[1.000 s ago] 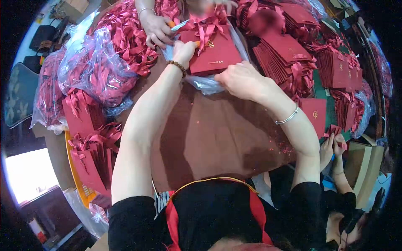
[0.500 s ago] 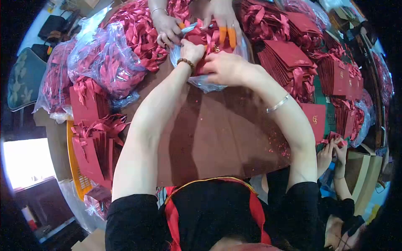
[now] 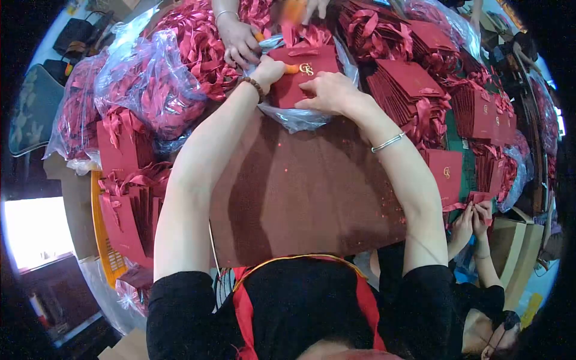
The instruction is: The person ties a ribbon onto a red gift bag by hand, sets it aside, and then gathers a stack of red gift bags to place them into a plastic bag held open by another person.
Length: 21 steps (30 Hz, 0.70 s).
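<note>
A red paper gift bag (image 3: 321, 58) with a gold logo and ribbon handles lies on a clear plastic bag (image 3: 298, 122) at the far side of the table. My left hand (image 3: 269, 71) grips the gift bag's left edge, with an orange-covered finger stretched over its face. My right hand (image 3: 332, 93) rests on the lower right part, its fingers apart. Across from me, another person's hand (image 3: 241, 45) is by the upper left of the plastic. That person's other hand (image 3: 314, 9) is above the ribbons, its orange finger cover blurred.
Ribboned red bags in plastic (image 3: 159, 84) are heaped on the left, above an orange basket (image 3: 108, 249). Stacks of red gift bags (image 3: 411, 78) line the right. A co-worker's hands (image 3: 471, 217) handle a red piece at lower right. Brown cloth (image 3: 300, 198) covers the table.
The red gift bag now lies flatter, its logo face showing more fully. My right hand has shifted slightly right. The other person's orange-covered hand has drawn back and up.
</note>
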Motion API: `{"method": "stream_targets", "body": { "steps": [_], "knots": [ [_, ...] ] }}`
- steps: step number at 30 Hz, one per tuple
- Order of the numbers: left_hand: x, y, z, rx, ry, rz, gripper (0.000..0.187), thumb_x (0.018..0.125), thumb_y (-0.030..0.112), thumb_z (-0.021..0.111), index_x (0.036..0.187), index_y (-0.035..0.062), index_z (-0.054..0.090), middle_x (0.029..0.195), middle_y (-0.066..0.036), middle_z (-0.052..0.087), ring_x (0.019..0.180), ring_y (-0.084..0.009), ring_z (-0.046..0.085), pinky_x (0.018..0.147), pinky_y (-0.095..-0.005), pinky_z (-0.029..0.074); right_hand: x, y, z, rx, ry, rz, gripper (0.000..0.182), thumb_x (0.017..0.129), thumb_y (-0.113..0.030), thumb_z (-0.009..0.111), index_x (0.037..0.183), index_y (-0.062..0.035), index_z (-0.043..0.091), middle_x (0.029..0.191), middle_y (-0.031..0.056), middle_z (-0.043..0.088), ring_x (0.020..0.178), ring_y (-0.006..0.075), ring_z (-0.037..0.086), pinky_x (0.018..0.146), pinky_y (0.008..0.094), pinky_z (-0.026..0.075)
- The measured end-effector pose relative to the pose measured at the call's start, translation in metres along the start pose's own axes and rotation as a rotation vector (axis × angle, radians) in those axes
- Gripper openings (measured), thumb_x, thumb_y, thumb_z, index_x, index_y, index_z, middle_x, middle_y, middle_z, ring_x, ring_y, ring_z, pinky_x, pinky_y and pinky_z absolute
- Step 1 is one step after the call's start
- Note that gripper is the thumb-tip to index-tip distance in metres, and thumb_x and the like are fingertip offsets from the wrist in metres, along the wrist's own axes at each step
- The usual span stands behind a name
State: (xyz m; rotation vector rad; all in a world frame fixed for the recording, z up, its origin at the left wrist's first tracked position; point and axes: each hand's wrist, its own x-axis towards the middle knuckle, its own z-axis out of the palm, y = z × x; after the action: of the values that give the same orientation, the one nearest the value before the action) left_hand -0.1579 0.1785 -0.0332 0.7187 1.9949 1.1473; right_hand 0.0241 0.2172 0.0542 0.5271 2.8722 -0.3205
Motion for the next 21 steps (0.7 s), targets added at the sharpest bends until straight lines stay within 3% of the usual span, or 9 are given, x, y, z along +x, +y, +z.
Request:
{"method": "stream_targets", "body": {
  "steps": [1, 4, 7, 8, 10, 11, 13, 16, 21],
  "knots": [
    [0.002, -0.002, -0.002, -0.063, -0.046, 0.026, 0.031, 0.076, 0.02, 0.068, 0.096, -0.0018, 0.062, 0.088, -0.004, 0.064, 0.076, -0.0139, 0.059, 0.067, -0.0282, 0.046, -0.001, -0.001, 0.0, 0.018, -0.016, 0.017, 0.056, 0.074, -0.054, 0.056, 0.112, -0.0127, 0.059, 0.103, 0.0195, 0.058, 0.1, 0.0317, 0.055, 0.088, 0.0398, 0.043],
    [-0.001, 0.001, -0.006, 0.139, -0.019, 0.157, 0.039, 0.073, 0.025, 0.071, 0.098, -0.0035, 0.061, 0.089, -0.008, 0.064, 0.078, -0.0169, 0.059, 0.069, -0.0295, 0.046, 0.0, -0.002, 0.001, 0.033, -0.014, 0.036, 0.054, 0.073, -0.052, 0.057, 0.11, -0.0128, 0.061, 0.103, 0.0193, 0.058, 0.1, 0.0315, 0.055, 0.088, 0.0397, 0.043],
    [-0.036, 0.026, -0.003, 0.549, 0.267, 0.175, 0.083, 0.066, 0.038, 0.074, 0.123, -0.0072, 0.033, 0.109, -0.023, 0.056, 0.095, -0.0351, 0.057, 0.083, -0.0394, 0.043, 0.002, 0.001, 0.001, 0.064, 0.03, -0.005, 0.053, 0.073, -0.051, 0.058, 0.108, -0.0118, 0.062, 0.101, 0.0187, 0.06, 0.098, 0.0311, 0.056, 0.087, 0.0399, 0.043],
    [-0.037, 0.019, 0.0, 0.672, 0.44, 0.453, 0.091, 0.065, 0.033, 0.073, 0.129, -0.0035, 0.02, 0.12, -0.024, 0.047, 0.105, -0.039, 0.05, 0.087, -0.0413, 0.04, 0.003, 0.0, 0.0, 0.04, 0.001, 0.02, 0.052, 0.073, -0.051, 0.058, 0.107, -0.0117, 0.062, 0.101, 0.0189, 0.06, 0.098, 0.0314, 0.056, 0.086, 0.0403, 0.044],
    [-0.07, 0.043, 0.001, 0.927, 0.572, 0.62, 0.078, 0.066, 0.026, 0.071, 0.127, 0.0001, 0.029, 0.119, -0.02, 0.046, 0.106, -0.0364, 0.048, 0.088, -0.0405, 0.04, 0.006, -0.004, 0.0, 0.012, -0.013, 0.05, 0.049, 0.073, -0.049, 0.058, 0.103, -0.0113, 0.064, 0.097, 0.0199, 0.061, 0.095, 0.0321, 0.057, 0.084, 0.0414, 0.045],
    [-0.06, 0.038, 0.003, 0.889, 0.64, 0.894, 0.068, 0.065, 0.017, 0.065, 0.125, 0.0024, 0.036, 0.107, -0.016, 0.051, 0.099, -0.0293, 0.049, 0.08, -0.039, 0.042, 0.007, -0.001, 0.0, 0.007, -0.012, 0.054, 0.049, 0.073, -0.049, 0.058, 0.103, -0.0113, 0.064, 0.097, 0.0199, 0.061, 0.095, 0.0321, 0.057, 0.084, 0.0414, 0.045],
    [-0.043, 0.029, 0.01, 0.915, 0.412, 1.012, 0.055, 0.069, 0.015, 0.057, 0.12, 0.0016, 0.041, 0.102, -0.013, 0.053, 0.097, -0.0283, 0.051, 0.079, -0.0394, 0.041, 0.007, 0.003, 0.001, 0.051, -0.032, 0.037, 0.047, 0.073, -0.05, 0.057, 0.101, -0.0134, 0.064, 0.096, 0.0206, 0.06, 0.092, 0.0321, 0.058, 0.083, 0.0414, 0.045],
    [-0.03, 0.016, 0.023, 0.954, 0.434, 1.023, 0.04, 0.077, 0.016, 0.046, 0.114, 0.0012, 0.046, 0.096, -0.012, 0.056, 0.093, -0.0276, 0.052, 0.079, -0.0395, 0.041, 0.006, 0.006, 0.005, 0.053, 0.02, 0.013, 0.048, 0.072, -0.052, 0.057, 0.104, -0.0172, 0.063, 0.098, 0.0203, 0.06, 0.092, 0.0325, 0.058, 0.083, 0.0415, 0.045],
    [-0.016, 0.003, 0.022, 0.918, 0.452, 1.084, 0.03, 0.075, 0.021, 0.05, 0.099, 0.0038, 0.056, 0.098, -0.011, 0.055, 0.094, -0.0278, 0.053, 0.079, -0.0409, 0.043, 0.002, -0.004, 0.001, -0.033, -0.02, 0.044, 0.055, 0.071, -0.057, 0.055, 0.109, -0.0179, 0.06, 0.1, 0.0183, 0.059, 0.094, 0.032, 0.058, 0.082, 0.0408, 0.046]
  ]
}}
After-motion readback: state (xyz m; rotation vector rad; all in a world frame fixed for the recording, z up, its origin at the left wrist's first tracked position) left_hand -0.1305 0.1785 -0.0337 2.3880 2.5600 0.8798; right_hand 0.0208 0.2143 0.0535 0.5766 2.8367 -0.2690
